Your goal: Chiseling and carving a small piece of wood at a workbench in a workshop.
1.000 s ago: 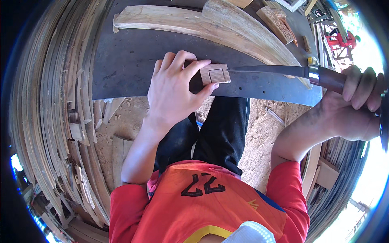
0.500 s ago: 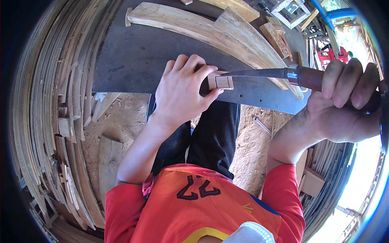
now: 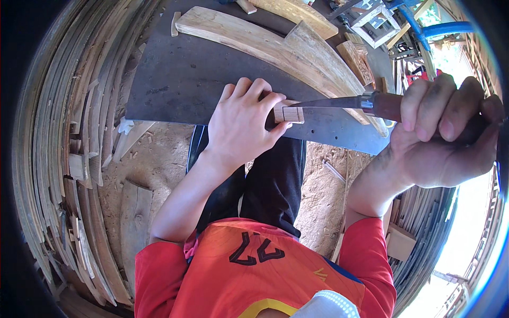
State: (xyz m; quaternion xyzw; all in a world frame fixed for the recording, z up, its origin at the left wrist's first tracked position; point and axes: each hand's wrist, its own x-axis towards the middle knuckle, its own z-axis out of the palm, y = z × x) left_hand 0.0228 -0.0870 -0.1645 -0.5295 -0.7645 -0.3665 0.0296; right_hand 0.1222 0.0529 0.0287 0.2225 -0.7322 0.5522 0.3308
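Note:
My left hand [image 3: 238, 119] is closed on a small wooden block [image 3: 293, 115], thumb on the near side and fingers on the far side. Dark lines mark the end of the block that sticks out to the right. My right hand [image 3: 442, 124] grips the brown handle of a chisel [image 3: 336, 103], raised at the right. Its long steel blade points left, and the tip reaches the marked end of the block; how deep it bites cannot be told. The block is at the near edge of a dark tabletop [image 3: 175, 90].
Long curved wooden pieces [image 3: 249, 40] lie across the far side of the table. A carved block [image 3: 356, 63] and a pale square frame [image 3: 375, 24] are at the far right. Stacked planks [image 3: 53, 148] line the left, and more boards [image 3: 424, 228] stand right.
My right hand and the chisel have shifted a little left and the blade's tilt has changed slightly. The whole view has moved slightly. My left hand keeps its hold on the block.

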